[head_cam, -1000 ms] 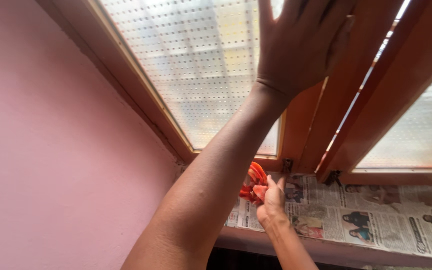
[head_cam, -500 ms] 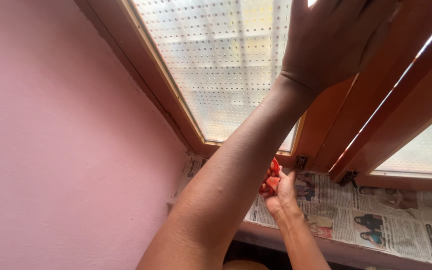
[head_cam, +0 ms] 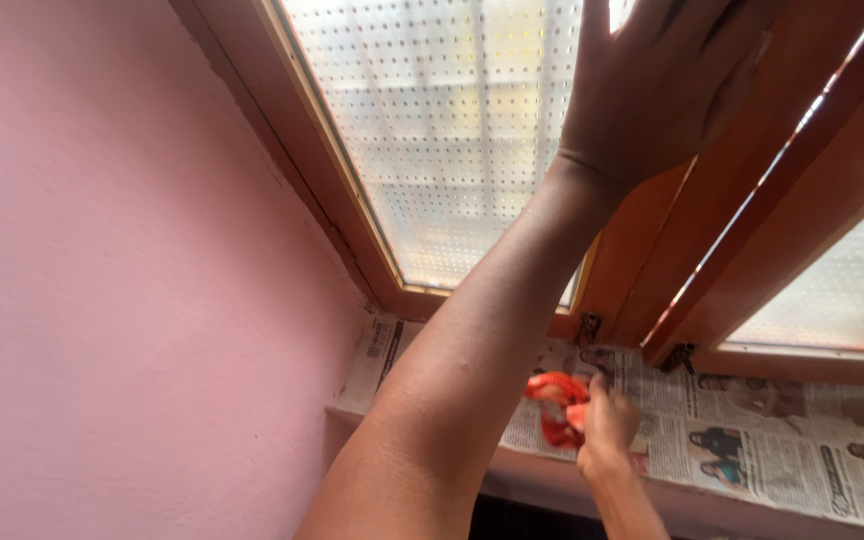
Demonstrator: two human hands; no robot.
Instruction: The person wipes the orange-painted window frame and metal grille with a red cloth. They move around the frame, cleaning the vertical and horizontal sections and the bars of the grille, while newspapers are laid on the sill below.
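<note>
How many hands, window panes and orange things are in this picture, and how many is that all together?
Hands: 2, the left hand flat on the window frame and the right hand down on the sill.
Bumpy glass panes: 2, one on the left and one on the right.
Orange things: 1, an orange cloth.
Total: 5

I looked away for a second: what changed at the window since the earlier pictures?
Little changed: the view swung left, showing more pink wall. The left hand stays flat on the window frame; the right hand still grips the orange cloth on the newspaper.
</note>
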